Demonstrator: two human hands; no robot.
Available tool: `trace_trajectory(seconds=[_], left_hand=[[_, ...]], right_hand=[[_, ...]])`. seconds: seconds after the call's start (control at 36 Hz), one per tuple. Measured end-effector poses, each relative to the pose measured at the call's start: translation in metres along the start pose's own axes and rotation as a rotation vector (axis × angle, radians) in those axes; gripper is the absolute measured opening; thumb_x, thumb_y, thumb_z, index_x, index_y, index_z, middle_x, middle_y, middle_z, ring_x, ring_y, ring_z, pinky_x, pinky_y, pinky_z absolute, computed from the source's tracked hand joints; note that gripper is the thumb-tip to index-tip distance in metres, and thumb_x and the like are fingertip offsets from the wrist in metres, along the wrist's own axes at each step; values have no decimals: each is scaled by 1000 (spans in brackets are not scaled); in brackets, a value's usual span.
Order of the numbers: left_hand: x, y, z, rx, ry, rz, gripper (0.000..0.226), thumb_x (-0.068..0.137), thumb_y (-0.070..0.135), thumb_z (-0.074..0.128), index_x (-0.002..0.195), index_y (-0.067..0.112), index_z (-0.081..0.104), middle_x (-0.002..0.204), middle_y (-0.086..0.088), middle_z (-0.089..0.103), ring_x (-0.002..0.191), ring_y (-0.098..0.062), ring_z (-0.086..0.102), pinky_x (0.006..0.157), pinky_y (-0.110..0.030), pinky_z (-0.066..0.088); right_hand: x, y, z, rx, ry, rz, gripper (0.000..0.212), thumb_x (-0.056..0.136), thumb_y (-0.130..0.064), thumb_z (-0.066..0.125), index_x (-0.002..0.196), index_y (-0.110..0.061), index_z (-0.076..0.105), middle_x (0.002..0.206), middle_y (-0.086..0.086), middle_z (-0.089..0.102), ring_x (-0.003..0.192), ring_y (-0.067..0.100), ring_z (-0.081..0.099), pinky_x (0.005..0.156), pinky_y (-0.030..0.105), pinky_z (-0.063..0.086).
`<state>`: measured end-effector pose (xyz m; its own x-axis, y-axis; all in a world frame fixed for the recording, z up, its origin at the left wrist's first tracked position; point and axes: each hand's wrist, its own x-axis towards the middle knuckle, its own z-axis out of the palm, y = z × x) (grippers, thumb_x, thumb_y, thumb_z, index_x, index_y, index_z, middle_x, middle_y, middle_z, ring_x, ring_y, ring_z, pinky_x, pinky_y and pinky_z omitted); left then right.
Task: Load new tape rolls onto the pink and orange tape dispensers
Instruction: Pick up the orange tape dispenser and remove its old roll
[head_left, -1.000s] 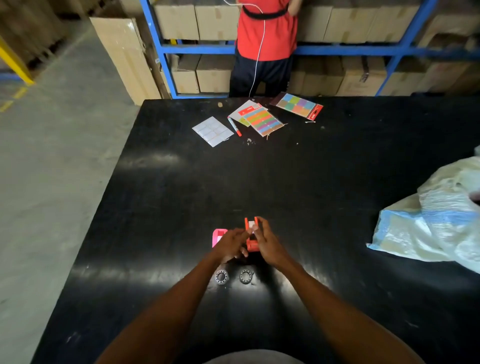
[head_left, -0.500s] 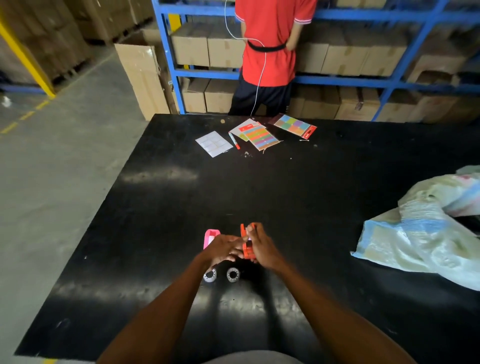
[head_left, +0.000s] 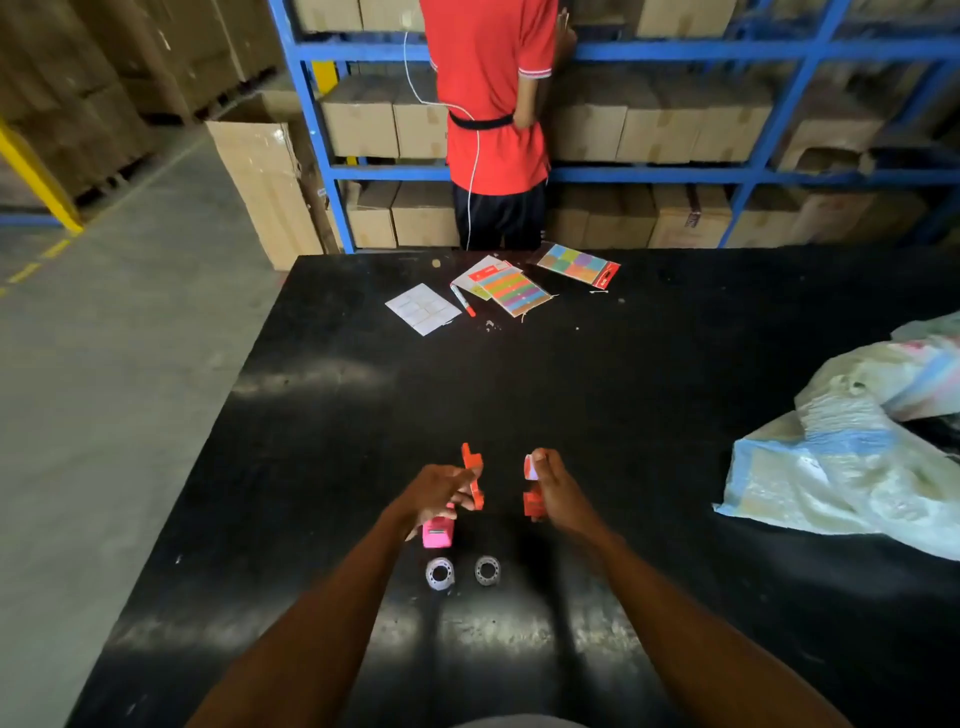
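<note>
The orange tape dispenser is pulled apart into two pieces above the black table (head_left: 649, 395). My left hand (head_left: 434, 486) pinches the flat orange half (head_left: 474, 475). My right hand (head_left: 558, 488) grips the other orange half (head_left: 532, 505), with a small white core (head_left: 531, 466) at its fingertips. The pink tape dispenser (head_left: 438, 532) lies on the table just under my left hand. Two clear tape rolls (head_left: 440, 573) (head_left: 487, 570) lie flat side by side, nearer to me than the dispensers.
A crumpled plastic bag (head_left: 841, 457) covers the table's right side. Sticker sheets (head_left: 511, 288), a white label sheet (head_left: 423, 308) and a pen (head_left: 462, 300) lie at the far edge. A person in a red shirt (head_left: 493, 104) stands behind it at blue shelving with cartons.
My hands were together on the orange dispenser; now they have moved apart, each holding one half of it. The camera has tilted up.
</note>
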<state>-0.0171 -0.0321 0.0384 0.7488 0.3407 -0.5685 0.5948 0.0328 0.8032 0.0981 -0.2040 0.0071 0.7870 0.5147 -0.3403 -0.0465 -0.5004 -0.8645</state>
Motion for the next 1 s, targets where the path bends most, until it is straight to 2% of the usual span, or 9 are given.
trace_trajectory(seconds=[0.11, 0.17, 0.25, 0.36, 0.5, 0.69, 0.81, 0.92, 1.0], left_hand=[[11, 1, 0, 186, 8, -12, 42, 90, 45, 61, 91, 3, 67, 72, -10, 69, 60, -9, 67, 57, -25, 42], [20, -3, 7, 282, 30, -24, 39, 84, 46, 67, 75, 8, 64, 65, -9, 63, 59, -16, 67, 50, -24, 40], [36, -14, 20, 399, 79, -75, 43, 75, 53, 71, 61, 14, 58, 59, -8, 62, 66, -26, 70, 52, -26, 46], [40, -15, 38, 554, 192, -67, 49, 76, 52, 69, 92, 5, 68, 96, -20, 73, 94, -33, 69, 70, -32, 48], [45, -15, 54, 627, 342, -98, 46, 72, 43, 74, 103, 10, 67, 103, -14, 72, 98, -32, 68, 74, -36, 52], [65, -24, 70, 796, 362, -143, 45, 71, 40, 74, 106, 12, 64, 102, -11, 71, 97, -32, 69, 76, -37, 56], [71, -30, 74, 854, 347, -157, 59, 80, 39, 70, 124, 6, 50, 113, -13, 68, 106, -33, 66, 83, -38, 53], [76, -39, 76, 845, 325, -170, 68, 78, 41, 74, 127, 9, 40, 115, -14, 66, 107, -34, 65, 84, -41, 53], [79, -46, 77, 821, 320, -156, 77, 77, 43, 75, 132, 10, 33, 119, -15, 63, 107, -36, 64, 85, -44, 52]], right_hand=[[20, 23, -1, 55, -3, 5, 60, 76, -89, 29, 100, -40, 53, 89, -3, 62, 82, 27, 63, 89, 57, 52], [24, 26, 0, 77, 3, 10, 66, 71, -95, 30, 99, -39, 54, 83, -6, 60, 78, 24, 60, 87, 58, 51], [15, 11, -1, 66, 3, 23, 52, 83, -82, 33, 101, -38, 55, 90, -4, 62, 83, 21, 61, 92, 56, 50], [4, -5, -3, 51, 16, 15, 32, 104, -45, 33, 120, -29, 56, 120, -1, 62, 112, 18, 59, 108, 45, 42], [18, 21, 2, 30, -16, 20, 51, 91, -66, 29, 127, -39, 53, 123, -8, 61, 109, 13, 59, 108, 51, 43], [15, 18, 4, 26, -46, 28, 47, 100, -49, 26, 136, -30, 50, 137, -4, 56, 125, 12, 54, 113, 40, 38], [16, 19, 6, 59, -43, 20, 51, 101, -43, 27, 140, -20, 49, 141, 0, 54, 128, 13, 52, 115, 40, 36], [16, 29, 7, 45, -63, 50, 45, 102, -49, 25, 136, -32, 49, 133, 1, 58, 118, 20, 59, 106, 48, 47], [17, 34, 5, 36, -85, 68, 38, 105, -47, 24, 133, -37, 47, 130, 1, 58, 112, 15, 61, 103, 43, 49]])
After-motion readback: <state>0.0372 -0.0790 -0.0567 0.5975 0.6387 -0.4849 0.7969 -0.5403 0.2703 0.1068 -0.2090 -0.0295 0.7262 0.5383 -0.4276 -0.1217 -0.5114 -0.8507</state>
